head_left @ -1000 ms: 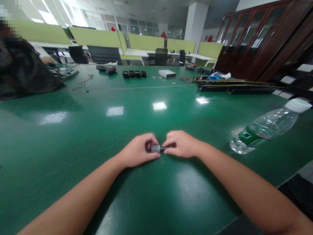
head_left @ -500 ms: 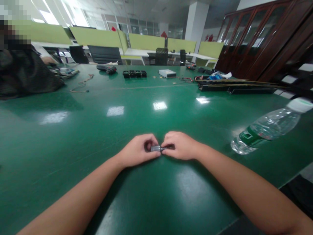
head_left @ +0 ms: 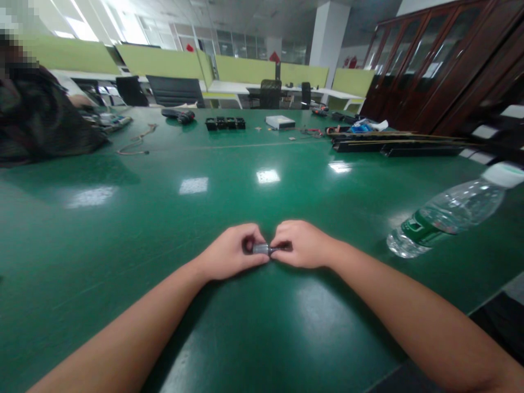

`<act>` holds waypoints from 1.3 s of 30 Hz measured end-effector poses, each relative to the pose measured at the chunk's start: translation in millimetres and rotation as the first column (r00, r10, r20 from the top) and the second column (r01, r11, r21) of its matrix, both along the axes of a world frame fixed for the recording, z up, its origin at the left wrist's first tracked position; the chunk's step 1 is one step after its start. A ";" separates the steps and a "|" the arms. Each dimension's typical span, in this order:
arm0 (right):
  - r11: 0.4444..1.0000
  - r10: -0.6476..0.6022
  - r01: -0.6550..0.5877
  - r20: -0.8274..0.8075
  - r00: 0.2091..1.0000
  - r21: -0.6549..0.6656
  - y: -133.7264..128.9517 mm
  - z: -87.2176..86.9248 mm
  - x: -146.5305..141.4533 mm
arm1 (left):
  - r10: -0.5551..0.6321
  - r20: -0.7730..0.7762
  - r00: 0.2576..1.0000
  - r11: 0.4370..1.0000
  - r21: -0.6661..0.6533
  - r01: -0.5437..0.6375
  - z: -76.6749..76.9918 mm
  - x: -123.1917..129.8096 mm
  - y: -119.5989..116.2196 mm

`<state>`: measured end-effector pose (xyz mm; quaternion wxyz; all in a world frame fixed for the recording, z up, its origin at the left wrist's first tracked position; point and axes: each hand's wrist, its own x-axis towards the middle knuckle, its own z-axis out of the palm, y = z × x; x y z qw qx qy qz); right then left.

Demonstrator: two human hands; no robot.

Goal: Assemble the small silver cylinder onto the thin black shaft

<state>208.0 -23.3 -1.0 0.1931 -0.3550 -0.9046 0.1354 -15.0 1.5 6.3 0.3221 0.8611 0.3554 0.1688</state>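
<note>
Both my hands meet low over the green table (head_left: 229, 196), near the middle of the view. My left hand (head_left: 231, 251) is closed, thumb and fingers gripping a small silver cylindrical piece (head_left: 260, 249). My right hand (head_left: 303, 244) pinches the thin dark part at the right end of that piece. The piece lies level between the two hands, and its exact kind is too small to tell. Fingers hide part of both ends.
A clear water bottle (head_left: 426, 229) with a white cap stands at the right. Along the far side lie black blocks (head_left: 225, 124), a white-grey box (head_left: 280, 122), a cord (head_left: 133, 144) and black rails (head_left: 364, 144). A person in dark clothing (head_left: 45, 117) is at the far left.
</note>
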 end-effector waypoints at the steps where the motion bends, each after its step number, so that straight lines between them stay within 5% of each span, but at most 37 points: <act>1: 1.000 -0.003 0.003 0.006 1.000 0.000 -0.1 0.4 0.1 | -0.001 0.003 1.000 1.000 0.000 0.001 0.0 -0.1 0.1; 20: 0.998 -0.022 0.025 0.058 0.998 -0.064 -1.3 7.2 10.0 | -0.008 0.025 1.000 1.000 -0.029 0.009 -2.8 -1.3 2.3; 32: 0.925 -0.133 0.163 0.109 0.985 -0.343 3.5 24.1 41.5 | -0.010 0.030 0.999 0.999 -0.041 0.012 -2.4 -0.8 2.1; 39: 0.929 -0.096 0.117 0.076 0.992 -0.351 2.0 22.1 34.7 | -0.015 0.019 1.000 0.999 -0.032 0.016 -3.0 -1.6 1.8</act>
